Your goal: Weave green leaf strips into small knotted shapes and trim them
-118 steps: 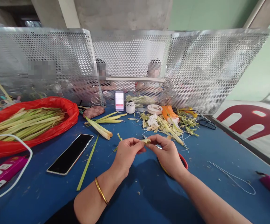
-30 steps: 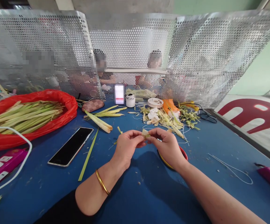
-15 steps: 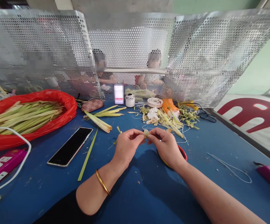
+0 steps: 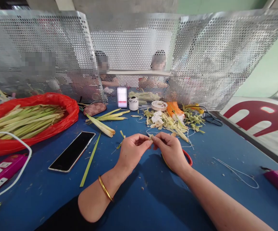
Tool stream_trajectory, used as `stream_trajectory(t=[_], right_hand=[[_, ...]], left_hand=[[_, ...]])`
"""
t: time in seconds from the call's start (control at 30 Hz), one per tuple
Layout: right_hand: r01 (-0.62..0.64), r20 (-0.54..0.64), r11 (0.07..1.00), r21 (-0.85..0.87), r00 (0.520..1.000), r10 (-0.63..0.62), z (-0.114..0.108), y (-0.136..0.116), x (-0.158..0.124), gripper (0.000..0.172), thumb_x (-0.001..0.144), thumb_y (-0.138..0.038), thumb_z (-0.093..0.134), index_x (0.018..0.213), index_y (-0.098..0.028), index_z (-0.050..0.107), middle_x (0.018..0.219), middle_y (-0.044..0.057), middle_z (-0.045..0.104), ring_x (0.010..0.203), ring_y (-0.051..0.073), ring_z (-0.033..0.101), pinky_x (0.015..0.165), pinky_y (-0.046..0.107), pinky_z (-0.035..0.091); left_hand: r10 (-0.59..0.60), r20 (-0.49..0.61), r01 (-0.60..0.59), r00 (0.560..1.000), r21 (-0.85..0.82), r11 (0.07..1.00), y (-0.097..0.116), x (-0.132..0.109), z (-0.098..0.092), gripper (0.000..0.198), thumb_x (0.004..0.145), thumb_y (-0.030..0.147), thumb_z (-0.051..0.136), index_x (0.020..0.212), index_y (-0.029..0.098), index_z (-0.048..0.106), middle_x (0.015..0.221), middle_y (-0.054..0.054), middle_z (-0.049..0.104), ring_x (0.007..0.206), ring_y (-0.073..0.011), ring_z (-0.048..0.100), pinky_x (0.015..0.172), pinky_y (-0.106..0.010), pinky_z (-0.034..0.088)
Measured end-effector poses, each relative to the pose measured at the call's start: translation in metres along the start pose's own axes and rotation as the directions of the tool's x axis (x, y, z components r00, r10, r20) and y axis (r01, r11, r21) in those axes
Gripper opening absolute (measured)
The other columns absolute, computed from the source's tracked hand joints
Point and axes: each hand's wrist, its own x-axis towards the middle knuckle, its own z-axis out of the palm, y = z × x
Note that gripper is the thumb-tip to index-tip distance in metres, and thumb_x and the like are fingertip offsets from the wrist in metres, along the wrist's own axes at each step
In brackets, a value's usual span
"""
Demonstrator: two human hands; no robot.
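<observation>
Between the fingertips of both hands is a small pale green piece of leaf [image 4: 151, 136], mostly hidden by the fingers. My left hand [image 4: 133, 150] pinches it from the left, thumb against forefinger. My right hand [image 4: 169, 148] pinches it from the other side, the two hands almost touching. Under my right hand lies a round thing with a red and yellow rim [image 4: 188, 157], largely covered. A long green leaf strip [image 4: 91, 160] rests on the blue table [image 4: 139, 205] left of my left hand, and a pale leaf bundle [image 4: 102, 125] lies farther back.
A red bag [image 4: 69, 109] of leaf strips stands at left, near a dark-screened phone [image 4: 73, 152]. Behind my hands sit leaf scraps [image 4: 170, 123], a tape roll [image 4: 159, 105], a white thread spool [image 4: 133, 103] and an upright phone [image 4: 122, 97]. People sit beyond a perforated screen [image 4: 134, 41].
My fingertips have shifted slightly on the leaf piece, my left thumb moving a little right and my right thumb slightly higher. The things on the table stay put.
</observation>
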Motion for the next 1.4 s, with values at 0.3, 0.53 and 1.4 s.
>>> stream_trajectory(t=[0.3, 0.53, 1.4], right_hand=[[-0.023, 0.091, 0.966, 0.256, 0.996, -0.001, 0.0046, 0.0024, 0.0044, 0.014, 0.082, -0.029, 0.062, 0.074, -0.018, 0.064, 0.07, -0.001, 0.065, 0.069, 0.015, 0.059, 0.066, 0.026, 0.045], [0.045, 0.085, 0.991, 0.124, 0.995, -0.056, 0.004, 0.0042, 0.0027, 0.007, 0.081, -0.025, 0.061, 0.078, -0.019, 0.064, 0.073, -0.001, 0.065, 0.07, 0.016, 0.059, 0.066, 0.026, 0.045], [0.001, 0.118, 0.985, 0.17, 0.993, -0.021, -0.0014, 0.0024, 0.0067, 0.016, 0.083, -0.032, 0.06, 0.075, -0.019, 0.065, 0.069, 0.0, 0.064, 0.069, 0.017, 0.058, 0.067, 0.028, 0.044]], left_hand=[[-0.141, -0.025, 0.14, 0.99, -0.04, 0.989, 0.0058, 0.0005, -0.0012, 0.011, 0.069, 0.027, 0.067, 0.069, 0.017, 0.07, 0.066, -0.003, 0.071, 0.063, -0.0161, 0.066, 0.064, -0.024, 0.052], [-0.267, 0.004, 0.264, 0.964, -0.17, 0.949, 0.0048, 0.0005, -0.0041, 0.017, 0.065, 0.032, 0.07, 0.068, 0.015, 0.069, 0.065, -0.004, 0.07, 0.06, -0.014, 0.063, 0.064, -0.024, 0.05], [0.037, 0.037, -0.041, 0.999, 0.134, 0.99, 0.0007, 0.0016, -0.0071, 0.011, 0.074, 0.029, 0.064, 0.071, 0.021, 0.07, 0.072, -0.004, 0.072, 0.071, -0.0207, 0.068, 0.069, -0.028, 0.051]])
